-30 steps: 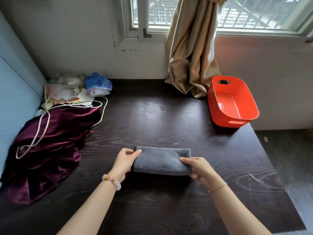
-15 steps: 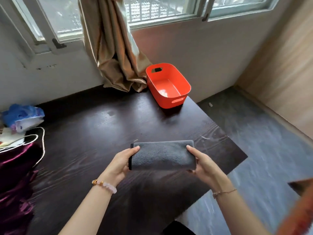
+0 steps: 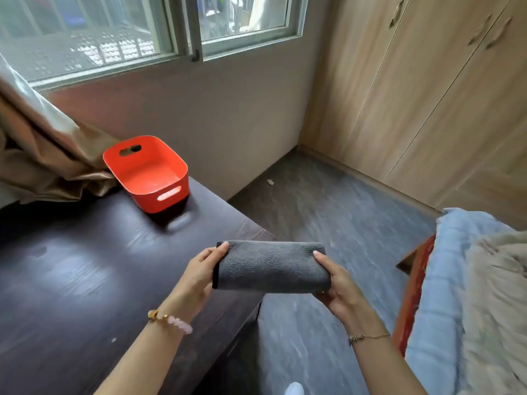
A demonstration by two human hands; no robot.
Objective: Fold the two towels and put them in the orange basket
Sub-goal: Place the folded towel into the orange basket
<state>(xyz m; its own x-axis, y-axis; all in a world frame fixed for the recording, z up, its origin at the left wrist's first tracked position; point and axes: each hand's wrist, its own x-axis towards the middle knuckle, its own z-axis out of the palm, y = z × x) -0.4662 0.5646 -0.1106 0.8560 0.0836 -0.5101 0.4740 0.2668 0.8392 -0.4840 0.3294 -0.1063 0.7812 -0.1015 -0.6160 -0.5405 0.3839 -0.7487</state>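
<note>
Folded grey towel (image 3: 271, 266) held in the air by both hands, past the tabletop's (image 3: 85, 266) right edge and partly over the floor; not resting on anything. Left hand (image 3: 199, 276) grips the short left end, thumb on top, fingers closed under it. Right hand (image 3: 339, 283) cups the right end from below, thumb laid on the upper face, fingers wrapped on the towel.

Orange basket (image 3: 148, 175) sits at the tabletop's far right corner, against the curtain (image 3: 42, 155), open side up, empty as far as can be seen.

Step in hand, by my reading: carry the fold to the basket. To do it well, keep both ends pinched so the layers do not slip, hold the bundle level, bring it over the rim, lower it flat with its long side along the basket's length, and release only once it rests on the bottom.

Count: towels in view, one; the second not seen. Baskets, one. Hands, two. Bracelets, two, one on each wrist.
</note>
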